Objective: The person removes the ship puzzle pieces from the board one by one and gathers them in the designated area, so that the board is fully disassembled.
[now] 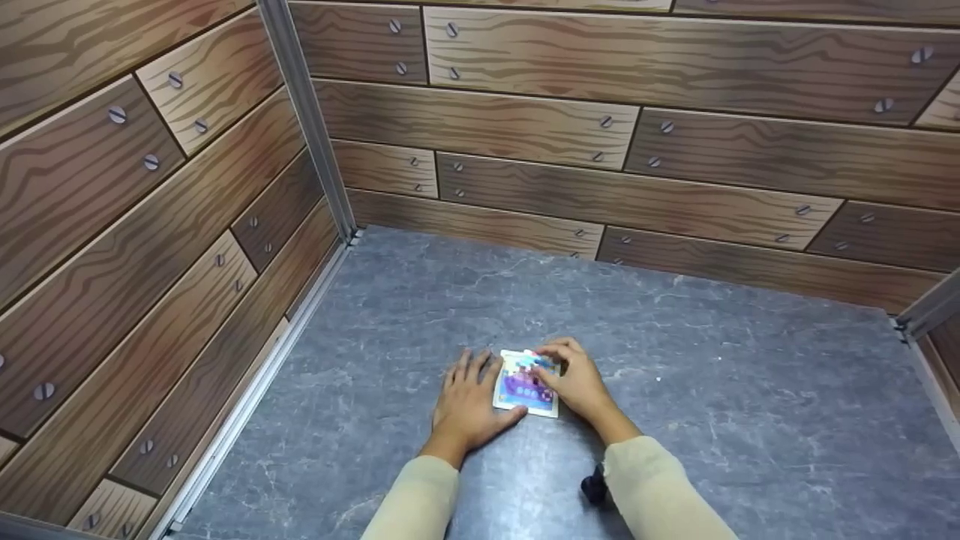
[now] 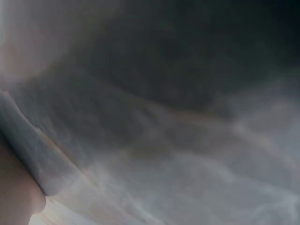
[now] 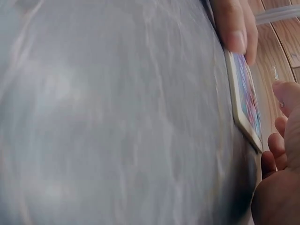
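Note:
A small square picture puzzle with a pale rim and a purple and blue picture lies flat on the grey marbled table. My left hand rests along its left side, fingers spread and fairly straight, thumb at the lower rim. Over its upper right part my right hand bends its fingers and thumb toward each other. A thin, light puzzle piece shows at the right thumb tip in the right wrist view; its face is hidden. The left wrist view is dark and blurred, with only a bit of skin at its lower left.
Wood-patterned walls enclose the table at the back and left, with a metal rail along the left edge. A small black object is beside the right sleeve.

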